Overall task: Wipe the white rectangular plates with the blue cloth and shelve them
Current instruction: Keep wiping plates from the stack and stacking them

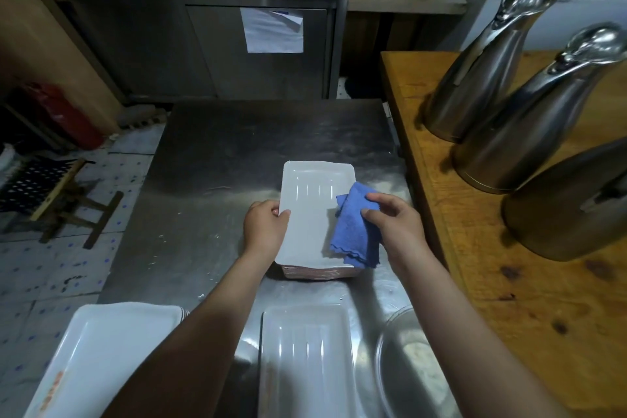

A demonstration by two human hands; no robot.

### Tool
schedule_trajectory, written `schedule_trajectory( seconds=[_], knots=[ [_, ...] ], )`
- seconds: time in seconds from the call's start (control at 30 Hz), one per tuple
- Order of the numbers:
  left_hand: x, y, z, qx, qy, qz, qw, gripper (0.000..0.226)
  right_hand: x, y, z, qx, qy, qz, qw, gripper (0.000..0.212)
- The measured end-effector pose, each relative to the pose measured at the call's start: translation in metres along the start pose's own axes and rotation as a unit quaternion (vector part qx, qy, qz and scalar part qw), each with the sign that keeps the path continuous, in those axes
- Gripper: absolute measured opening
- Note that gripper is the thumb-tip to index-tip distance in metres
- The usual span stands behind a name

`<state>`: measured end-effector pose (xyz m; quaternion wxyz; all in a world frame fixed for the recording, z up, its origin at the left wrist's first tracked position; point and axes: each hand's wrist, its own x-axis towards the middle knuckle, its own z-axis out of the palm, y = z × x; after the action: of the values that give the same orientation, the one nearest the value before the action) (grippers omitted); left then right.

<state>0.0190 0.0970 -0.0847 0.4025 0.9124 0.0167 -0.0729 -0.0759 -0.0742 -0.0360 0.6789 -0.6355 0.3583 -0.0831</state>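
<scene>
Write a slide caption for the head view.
The left hand grips the top white plate of a stack on the steel table while the right hand holds the blue cloth on it.

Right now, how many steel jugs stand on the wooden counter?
3 steel jugs on the wooden counter: far jug, middle jug, and near jug, cut by the frame edge. More may stand out of view.

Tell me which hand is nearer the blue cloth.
Right. The right hand pinches the blue cloth at the right side of the top plate; the left hand grips its left edge.
</scene>
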Motion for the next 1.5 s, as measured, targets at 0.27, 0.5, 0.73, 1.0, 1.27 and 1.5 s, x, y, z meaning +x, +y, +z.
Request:
schedule_trajectory(
  seconds=[0.27, 0.5, 0.73, 1.0, 1.27, 1.5],
  knots=[
    [-0.010, 0.012, -0.016, -0.088, 0.013, -0.032, 0.996, 0.008, -0.007, -0.009, -0.005, 0.018, 0.032, -0.029, 0.999, 0.023],
    [-0.026, 0.018, -0.032, -0.174, -0.021, -0.118, 0.978, 0.006, -0.037, -0.018, -0.014, 0.036, 0.027, -0.033, 0.998, 0.023],
    [-0.068, 0.025, -0.054, -0.302, -0.036, -0.108, 0.947, 0.011, -0.086, -0.034, 0.008, 0.093, -0.133, -0.010, 0.987, 0.024],
    [-0.122, 0.029, -0.069, -0.406, -0.083, -0.076, 0.907, 0.024, -0.130, -0.012, 0.041, -0.394, -0.081, -0.326, 0.855, 0.036],
    [-0.161, 0.037, -0.094, -0.426, -0.092, -0.075, 0.897, 0.031, -0.166, 0.002, 0.047, -0.570, -0.178, -0.383, 0.705, 0.060],
    [-0.166, 0.028, -0.119, -0.420, -0.063, -0.075, 0.902, 0.031, -0.146, -0.014, 0.030, -0.679, 0.002, -0.315, 0.663, 0.058]
  ],
)
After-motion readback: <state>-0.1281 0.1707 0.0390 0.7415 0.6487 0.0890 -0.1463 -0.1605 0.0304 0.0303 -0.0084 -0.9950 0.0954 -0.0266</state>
